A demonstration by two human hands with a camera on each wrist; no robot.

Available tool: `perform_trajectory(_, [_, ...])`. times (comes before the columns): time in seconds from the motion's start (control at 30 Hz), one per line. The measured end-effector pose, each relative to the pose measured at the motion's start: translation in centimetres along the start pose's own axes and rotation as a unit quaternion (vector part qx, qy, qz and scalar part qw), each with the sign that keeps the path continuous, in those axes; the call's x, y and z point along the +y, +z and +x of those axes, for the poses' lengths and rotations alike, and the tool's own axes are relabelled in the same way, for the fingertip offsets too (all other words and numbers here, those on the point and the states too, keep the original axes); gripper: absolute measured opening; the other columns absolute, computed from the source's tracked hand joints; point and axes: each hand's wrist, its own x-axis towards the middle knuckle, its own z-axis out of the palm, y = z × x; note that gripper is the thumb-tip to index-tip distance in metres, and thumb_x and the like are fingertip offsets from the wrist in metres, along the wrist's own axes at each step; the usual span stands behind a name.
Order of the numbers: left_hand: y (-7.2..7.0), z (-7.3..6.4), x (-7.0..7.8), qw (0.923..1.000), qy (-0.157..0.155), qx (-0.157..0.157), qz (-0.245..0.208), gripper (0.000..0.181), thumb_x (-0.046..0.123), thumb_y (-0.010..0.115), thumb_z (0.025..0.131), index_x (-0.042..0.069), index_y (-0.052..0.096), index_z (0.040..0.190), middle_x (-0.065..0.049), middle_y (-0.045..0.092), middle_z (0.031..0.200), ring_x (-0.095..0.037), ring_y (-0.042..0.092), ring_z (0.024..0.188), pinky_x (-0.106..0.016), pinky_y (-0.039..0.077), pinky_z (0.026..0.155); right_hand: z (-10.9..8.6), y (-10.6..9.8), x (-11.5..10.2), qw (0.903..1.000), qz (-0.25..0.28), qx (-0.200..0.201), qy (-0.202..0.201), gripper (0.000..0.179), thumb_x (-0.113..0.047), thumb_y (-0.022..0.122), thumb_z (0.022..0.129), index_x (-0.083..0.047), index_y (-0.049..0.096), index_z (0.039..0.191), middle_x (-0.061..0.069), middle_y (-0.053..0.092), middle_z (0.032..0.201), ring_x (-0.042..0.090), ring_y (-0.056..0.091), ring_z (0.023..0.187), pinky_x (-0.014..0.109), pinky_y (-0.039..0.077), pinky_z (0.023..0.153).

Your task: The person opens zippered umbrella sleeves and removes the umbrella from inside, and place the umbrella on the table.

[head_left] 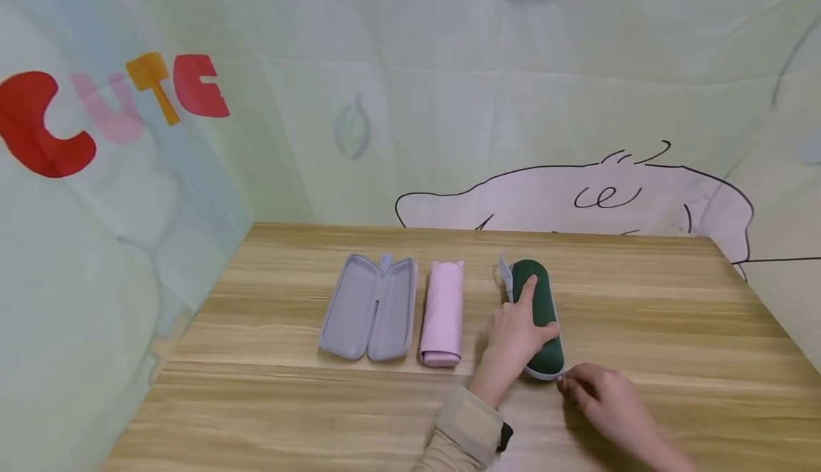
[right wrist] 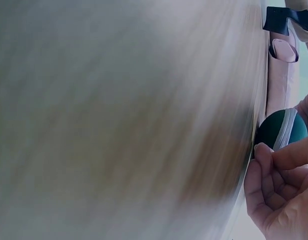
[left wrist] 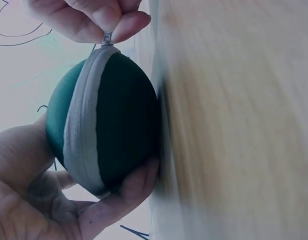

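Observation:
A dark green zip case (head_left: pixel 544 308) with a grey zip band lies lengthwise on the table, its zip closed along the near end in view. My left hand (head_left: pixel 515 333) grips it from the left and above, and the left wrist view shows the fingers curled round its sides. At the case's near right corner my right hand (head_left: pixel 606 397) pinches the small metal zip pull (left wrist: pixel 107 38) between thumb and fingertips. A grey strap (head_left: pixel 506 276) sticks out at the case's far left side. The case's underside is hidden.
Left of the case lies a rolled pink cloth or folded umbrella (head_left: pixel 442 314); its kind is unclear. Further left, a grey hinged case (head_left: pixel 368 308) lies spread open. Printed fabric (head_left: pixel 288 101) hangs behind the wooden table (head_left: pixel 269 415) and along its left side.

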Motion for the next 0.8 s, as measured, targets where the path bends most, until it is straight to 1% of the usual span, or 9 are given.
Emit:
perform_trajectory(0.13, [-0.1,-0.1,0.1,1.0000,-0.002,-0.003,-0.003,0.084,0.049,0.071,0.078,0.040,0.027,0.149,-0.009,0.066,0.081,-0.021,0.049,0.062,-0.029,0.035,0.057,-0.1,0.1,-0.1,1.0000,-0.003,0.002,-0.001,0.015,-0.006,0.064,0.086,-0.019,0.070,0.082,-0.007,0.070,0.086,0.002,0.057,0.076,0.024,0.050,0.068])
perform_trajectory(0.3, [-0.1,-0.1,0.2,1.0000,-0.003,-0.002,-0.002,0.084,0.049,0.071,0.078,0.040,0.027,0.149,-0.010,0.067,0.084,-0.021,0.050,0.063,-0.028,0.035,0.056,-0.3,0.3,-0.3,1.0000,-0.004,0.007,0.000,0.014,-0.006,0.065,0.086,-0.019,0.070,0.082,-0.007,0.071,0.086,0.003,0.060,0.078,0.026,0.052,0.070])
perform_trajectory(0.43, [-0.1,-0.1,0.1,1.0000,-0.003,-0.002,0.001,0.083,0.049,0.070,0.078,0.039,0.027,0.149,-0.009,0.067,0.082,-0.020,0.050,0.063,-0.028,0.035,0.056,-0.4,0.3,-0.6,0.9999,-0.007,0.011,-0.001,0.013,-0.007,0.066,0.085,-0.018,0.071,0.083,-0.006,0.071,0.087,0.005,0.062,0.080,0.028,0.053,0.071])
perform_trajectory(0.5, [0.0,-0.1,0.1,1.0000,-0.006,-0.003,0.005,0.083,0.050,0.070,0.079,0.040,0.027,0.149,-0.008,0.065,0.079,-0.020,0.049,0.062,-0.028,0.034,0.056,-0.5,0.3,-0.8,0.9999,-0.006,0.013,-0.002,0.013,-0.007,0.066,0.085,-0.019,0.071,0.082,-0.006,0.071,0.086,0.004,0.062,0.079,0.027,0.053,0.070])
perform_trajectory(0.63, [0.0,-0.1,0.2,0.9999,-0.009,-0.002,0.011,0.082,0.051,0.069,0.079,0.041,0.026,0.149,-0.007,0.062,0.073,-0.019,0.047,0.060,-0.027,0.033,0.055,-0.6,0.4,-1.4,0.9999,-0.002,0.016,-0.004,0.013,-0.008,0.067,0.085,-0.020,0.070,0.080,-0.009,0.069,0.081,0.001,0.057,0.073,0.024,0.050,0.067])
perform_trajectory(0.7, [0.0,-0.1,0.2,0.9999,-0.009,0.000,0.014,0.082,0.051,0.069,0.079,0.041,0.026,0.149,-0.007,0.061,0.072,-0.019,0.047,0.059,-0.027,0.033,0.054,-0.6,0.5,-1.6,0.9999,-0.001,0.015,-0.004,0.011,-0.009,0.068,0.085,-0.019,0.070,0.080,-0.009,0.068,0.079,0.000,0.054,0.070,0.023,0.048,0.065])
perform_trajectory(0.8, [0.1,-0.1,0.3,0.9998,-0.008,0.003,0.019,0.083,0.050,0.070,0.078,0.040,0.027,0.149,-0.007,0.063,0.073,-0.018,0.047,0.060,-0.027,0.033,0.054,-0.6,0.6,-1.8,0.9999,-0.002,0.013,0.000,0.009,-0.010,0.068,0.084,-0.018,0.071,0.082,-0.009,0.068,0.079,0.001,0.054,0.071,0.024,0.048,0.066])
